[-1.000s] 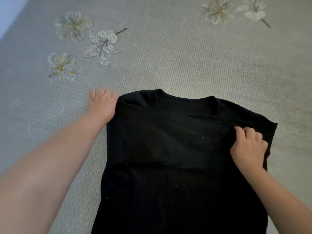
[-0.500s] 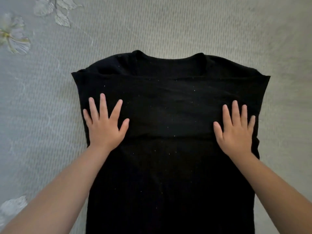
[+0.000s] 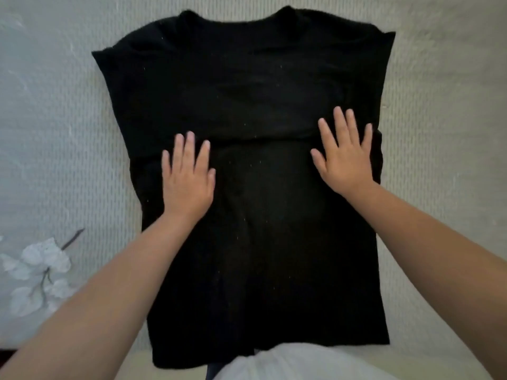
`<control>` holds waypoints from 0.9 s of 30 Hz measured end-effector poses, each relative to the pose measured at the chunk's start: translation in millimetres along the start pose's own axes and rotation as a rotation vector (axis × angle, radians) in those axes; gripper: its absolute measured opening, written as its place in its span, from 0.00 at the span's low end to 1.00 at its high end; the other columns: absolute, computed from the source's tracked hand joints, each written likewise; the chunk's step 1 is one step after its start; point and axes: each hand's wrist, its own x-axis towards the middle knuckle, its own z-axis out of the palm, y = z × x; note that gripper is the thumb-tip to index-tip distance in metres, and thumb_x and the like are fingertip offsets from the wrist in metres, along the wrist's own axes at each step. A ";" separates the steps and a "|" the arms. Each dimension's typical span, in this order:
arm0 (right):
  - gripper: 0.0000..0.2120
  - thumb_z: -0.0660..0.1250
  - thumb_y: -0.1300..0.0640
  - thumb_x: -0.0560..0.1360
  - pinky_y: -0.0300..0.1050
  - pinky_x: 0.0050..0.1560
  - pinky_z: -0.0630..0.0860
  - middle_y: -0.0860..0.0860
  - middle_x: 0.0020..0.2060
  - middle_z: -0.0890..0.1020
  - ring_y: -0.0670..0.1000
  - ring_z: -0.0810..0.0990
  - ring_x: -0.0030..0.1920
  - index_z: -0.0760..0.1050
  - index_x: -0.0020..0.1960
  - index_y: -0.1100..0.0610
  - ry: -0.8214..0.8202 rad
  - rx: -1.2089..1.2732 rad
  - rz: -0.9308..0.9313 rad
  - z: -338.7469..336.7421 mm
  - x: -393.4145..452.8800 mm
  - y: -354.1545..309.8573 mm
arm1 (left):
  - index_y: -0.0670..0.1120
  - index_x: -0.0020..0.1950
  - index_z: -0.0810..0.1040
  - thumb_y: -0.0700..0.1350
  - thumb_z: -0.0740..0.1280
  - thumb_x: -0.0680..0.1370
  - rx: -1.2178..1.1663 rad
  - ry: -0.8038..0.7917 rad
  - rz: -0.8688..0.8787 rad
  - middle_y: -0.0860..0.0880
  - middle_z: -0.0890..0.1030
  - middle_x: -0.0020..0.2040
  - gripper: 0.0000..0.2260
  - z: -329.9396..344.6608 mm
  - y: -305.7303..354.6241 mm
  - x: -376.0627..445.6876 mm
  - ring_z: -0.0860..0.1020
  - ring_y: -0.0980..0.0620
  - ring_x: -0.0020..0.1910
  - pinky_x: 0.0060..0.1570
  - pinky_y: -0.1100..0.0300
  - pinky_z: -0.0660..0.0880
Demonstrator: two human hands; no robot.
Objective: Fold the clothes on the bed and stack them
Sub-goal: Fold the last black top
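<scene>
A: From the head camera, what are you seeing under you?

B: You are looking straight down at a black T-shirt (image 3: pixel 247 78) lying flat on the bed (image 3: pixel 439 133), neckline at the far end, hem at the near edge by your body. The sleeves are lying folded in over the chest, so the outline is reading as a long rectangle that widens at the shoulders.

A: And your hands?

B: Your left hand (image 3: pixel 188 178) is resting palm down on the shirt's left half, just below the edge of the folded-in layer. Its fingers (image 3: pixel 189 149) are lying straight and slightly spread, gripping nothing. Your right hand (image 3: pixel 344 154) is pressing flat on the right half, a little farther up, its fingers (image 3: pixel 341 124) also straight and apart, the outer one reaching near the shirt's right edge.

A: Anything else around it?

B: The bed's grey textured cover is showing a pale printed flower sprig (image 3: pixel 38 272) at the lower left, well apart from the shirt. A white garment (image 3: pixel 296 363) on your body is filling the bottom edge.
</scene>
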 end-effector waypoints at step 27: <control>0.30 0.51 0.70 0.77 0.45 0.72 0.37 0.52 0.75 0.48 0.51 0.46 0.75 0.44 0.75 0.57 -0.299 -0.074 -0.238 69.7 -299.0 63.2 | 0.45 0.75 0.41 0.68 0.60 0.70 0.151 -0.420 -0.019 0.48 0.40 0.76 0.46 71.1 26.4 -281.0 0.38 0.49 0.74 0.70 0.46 0.38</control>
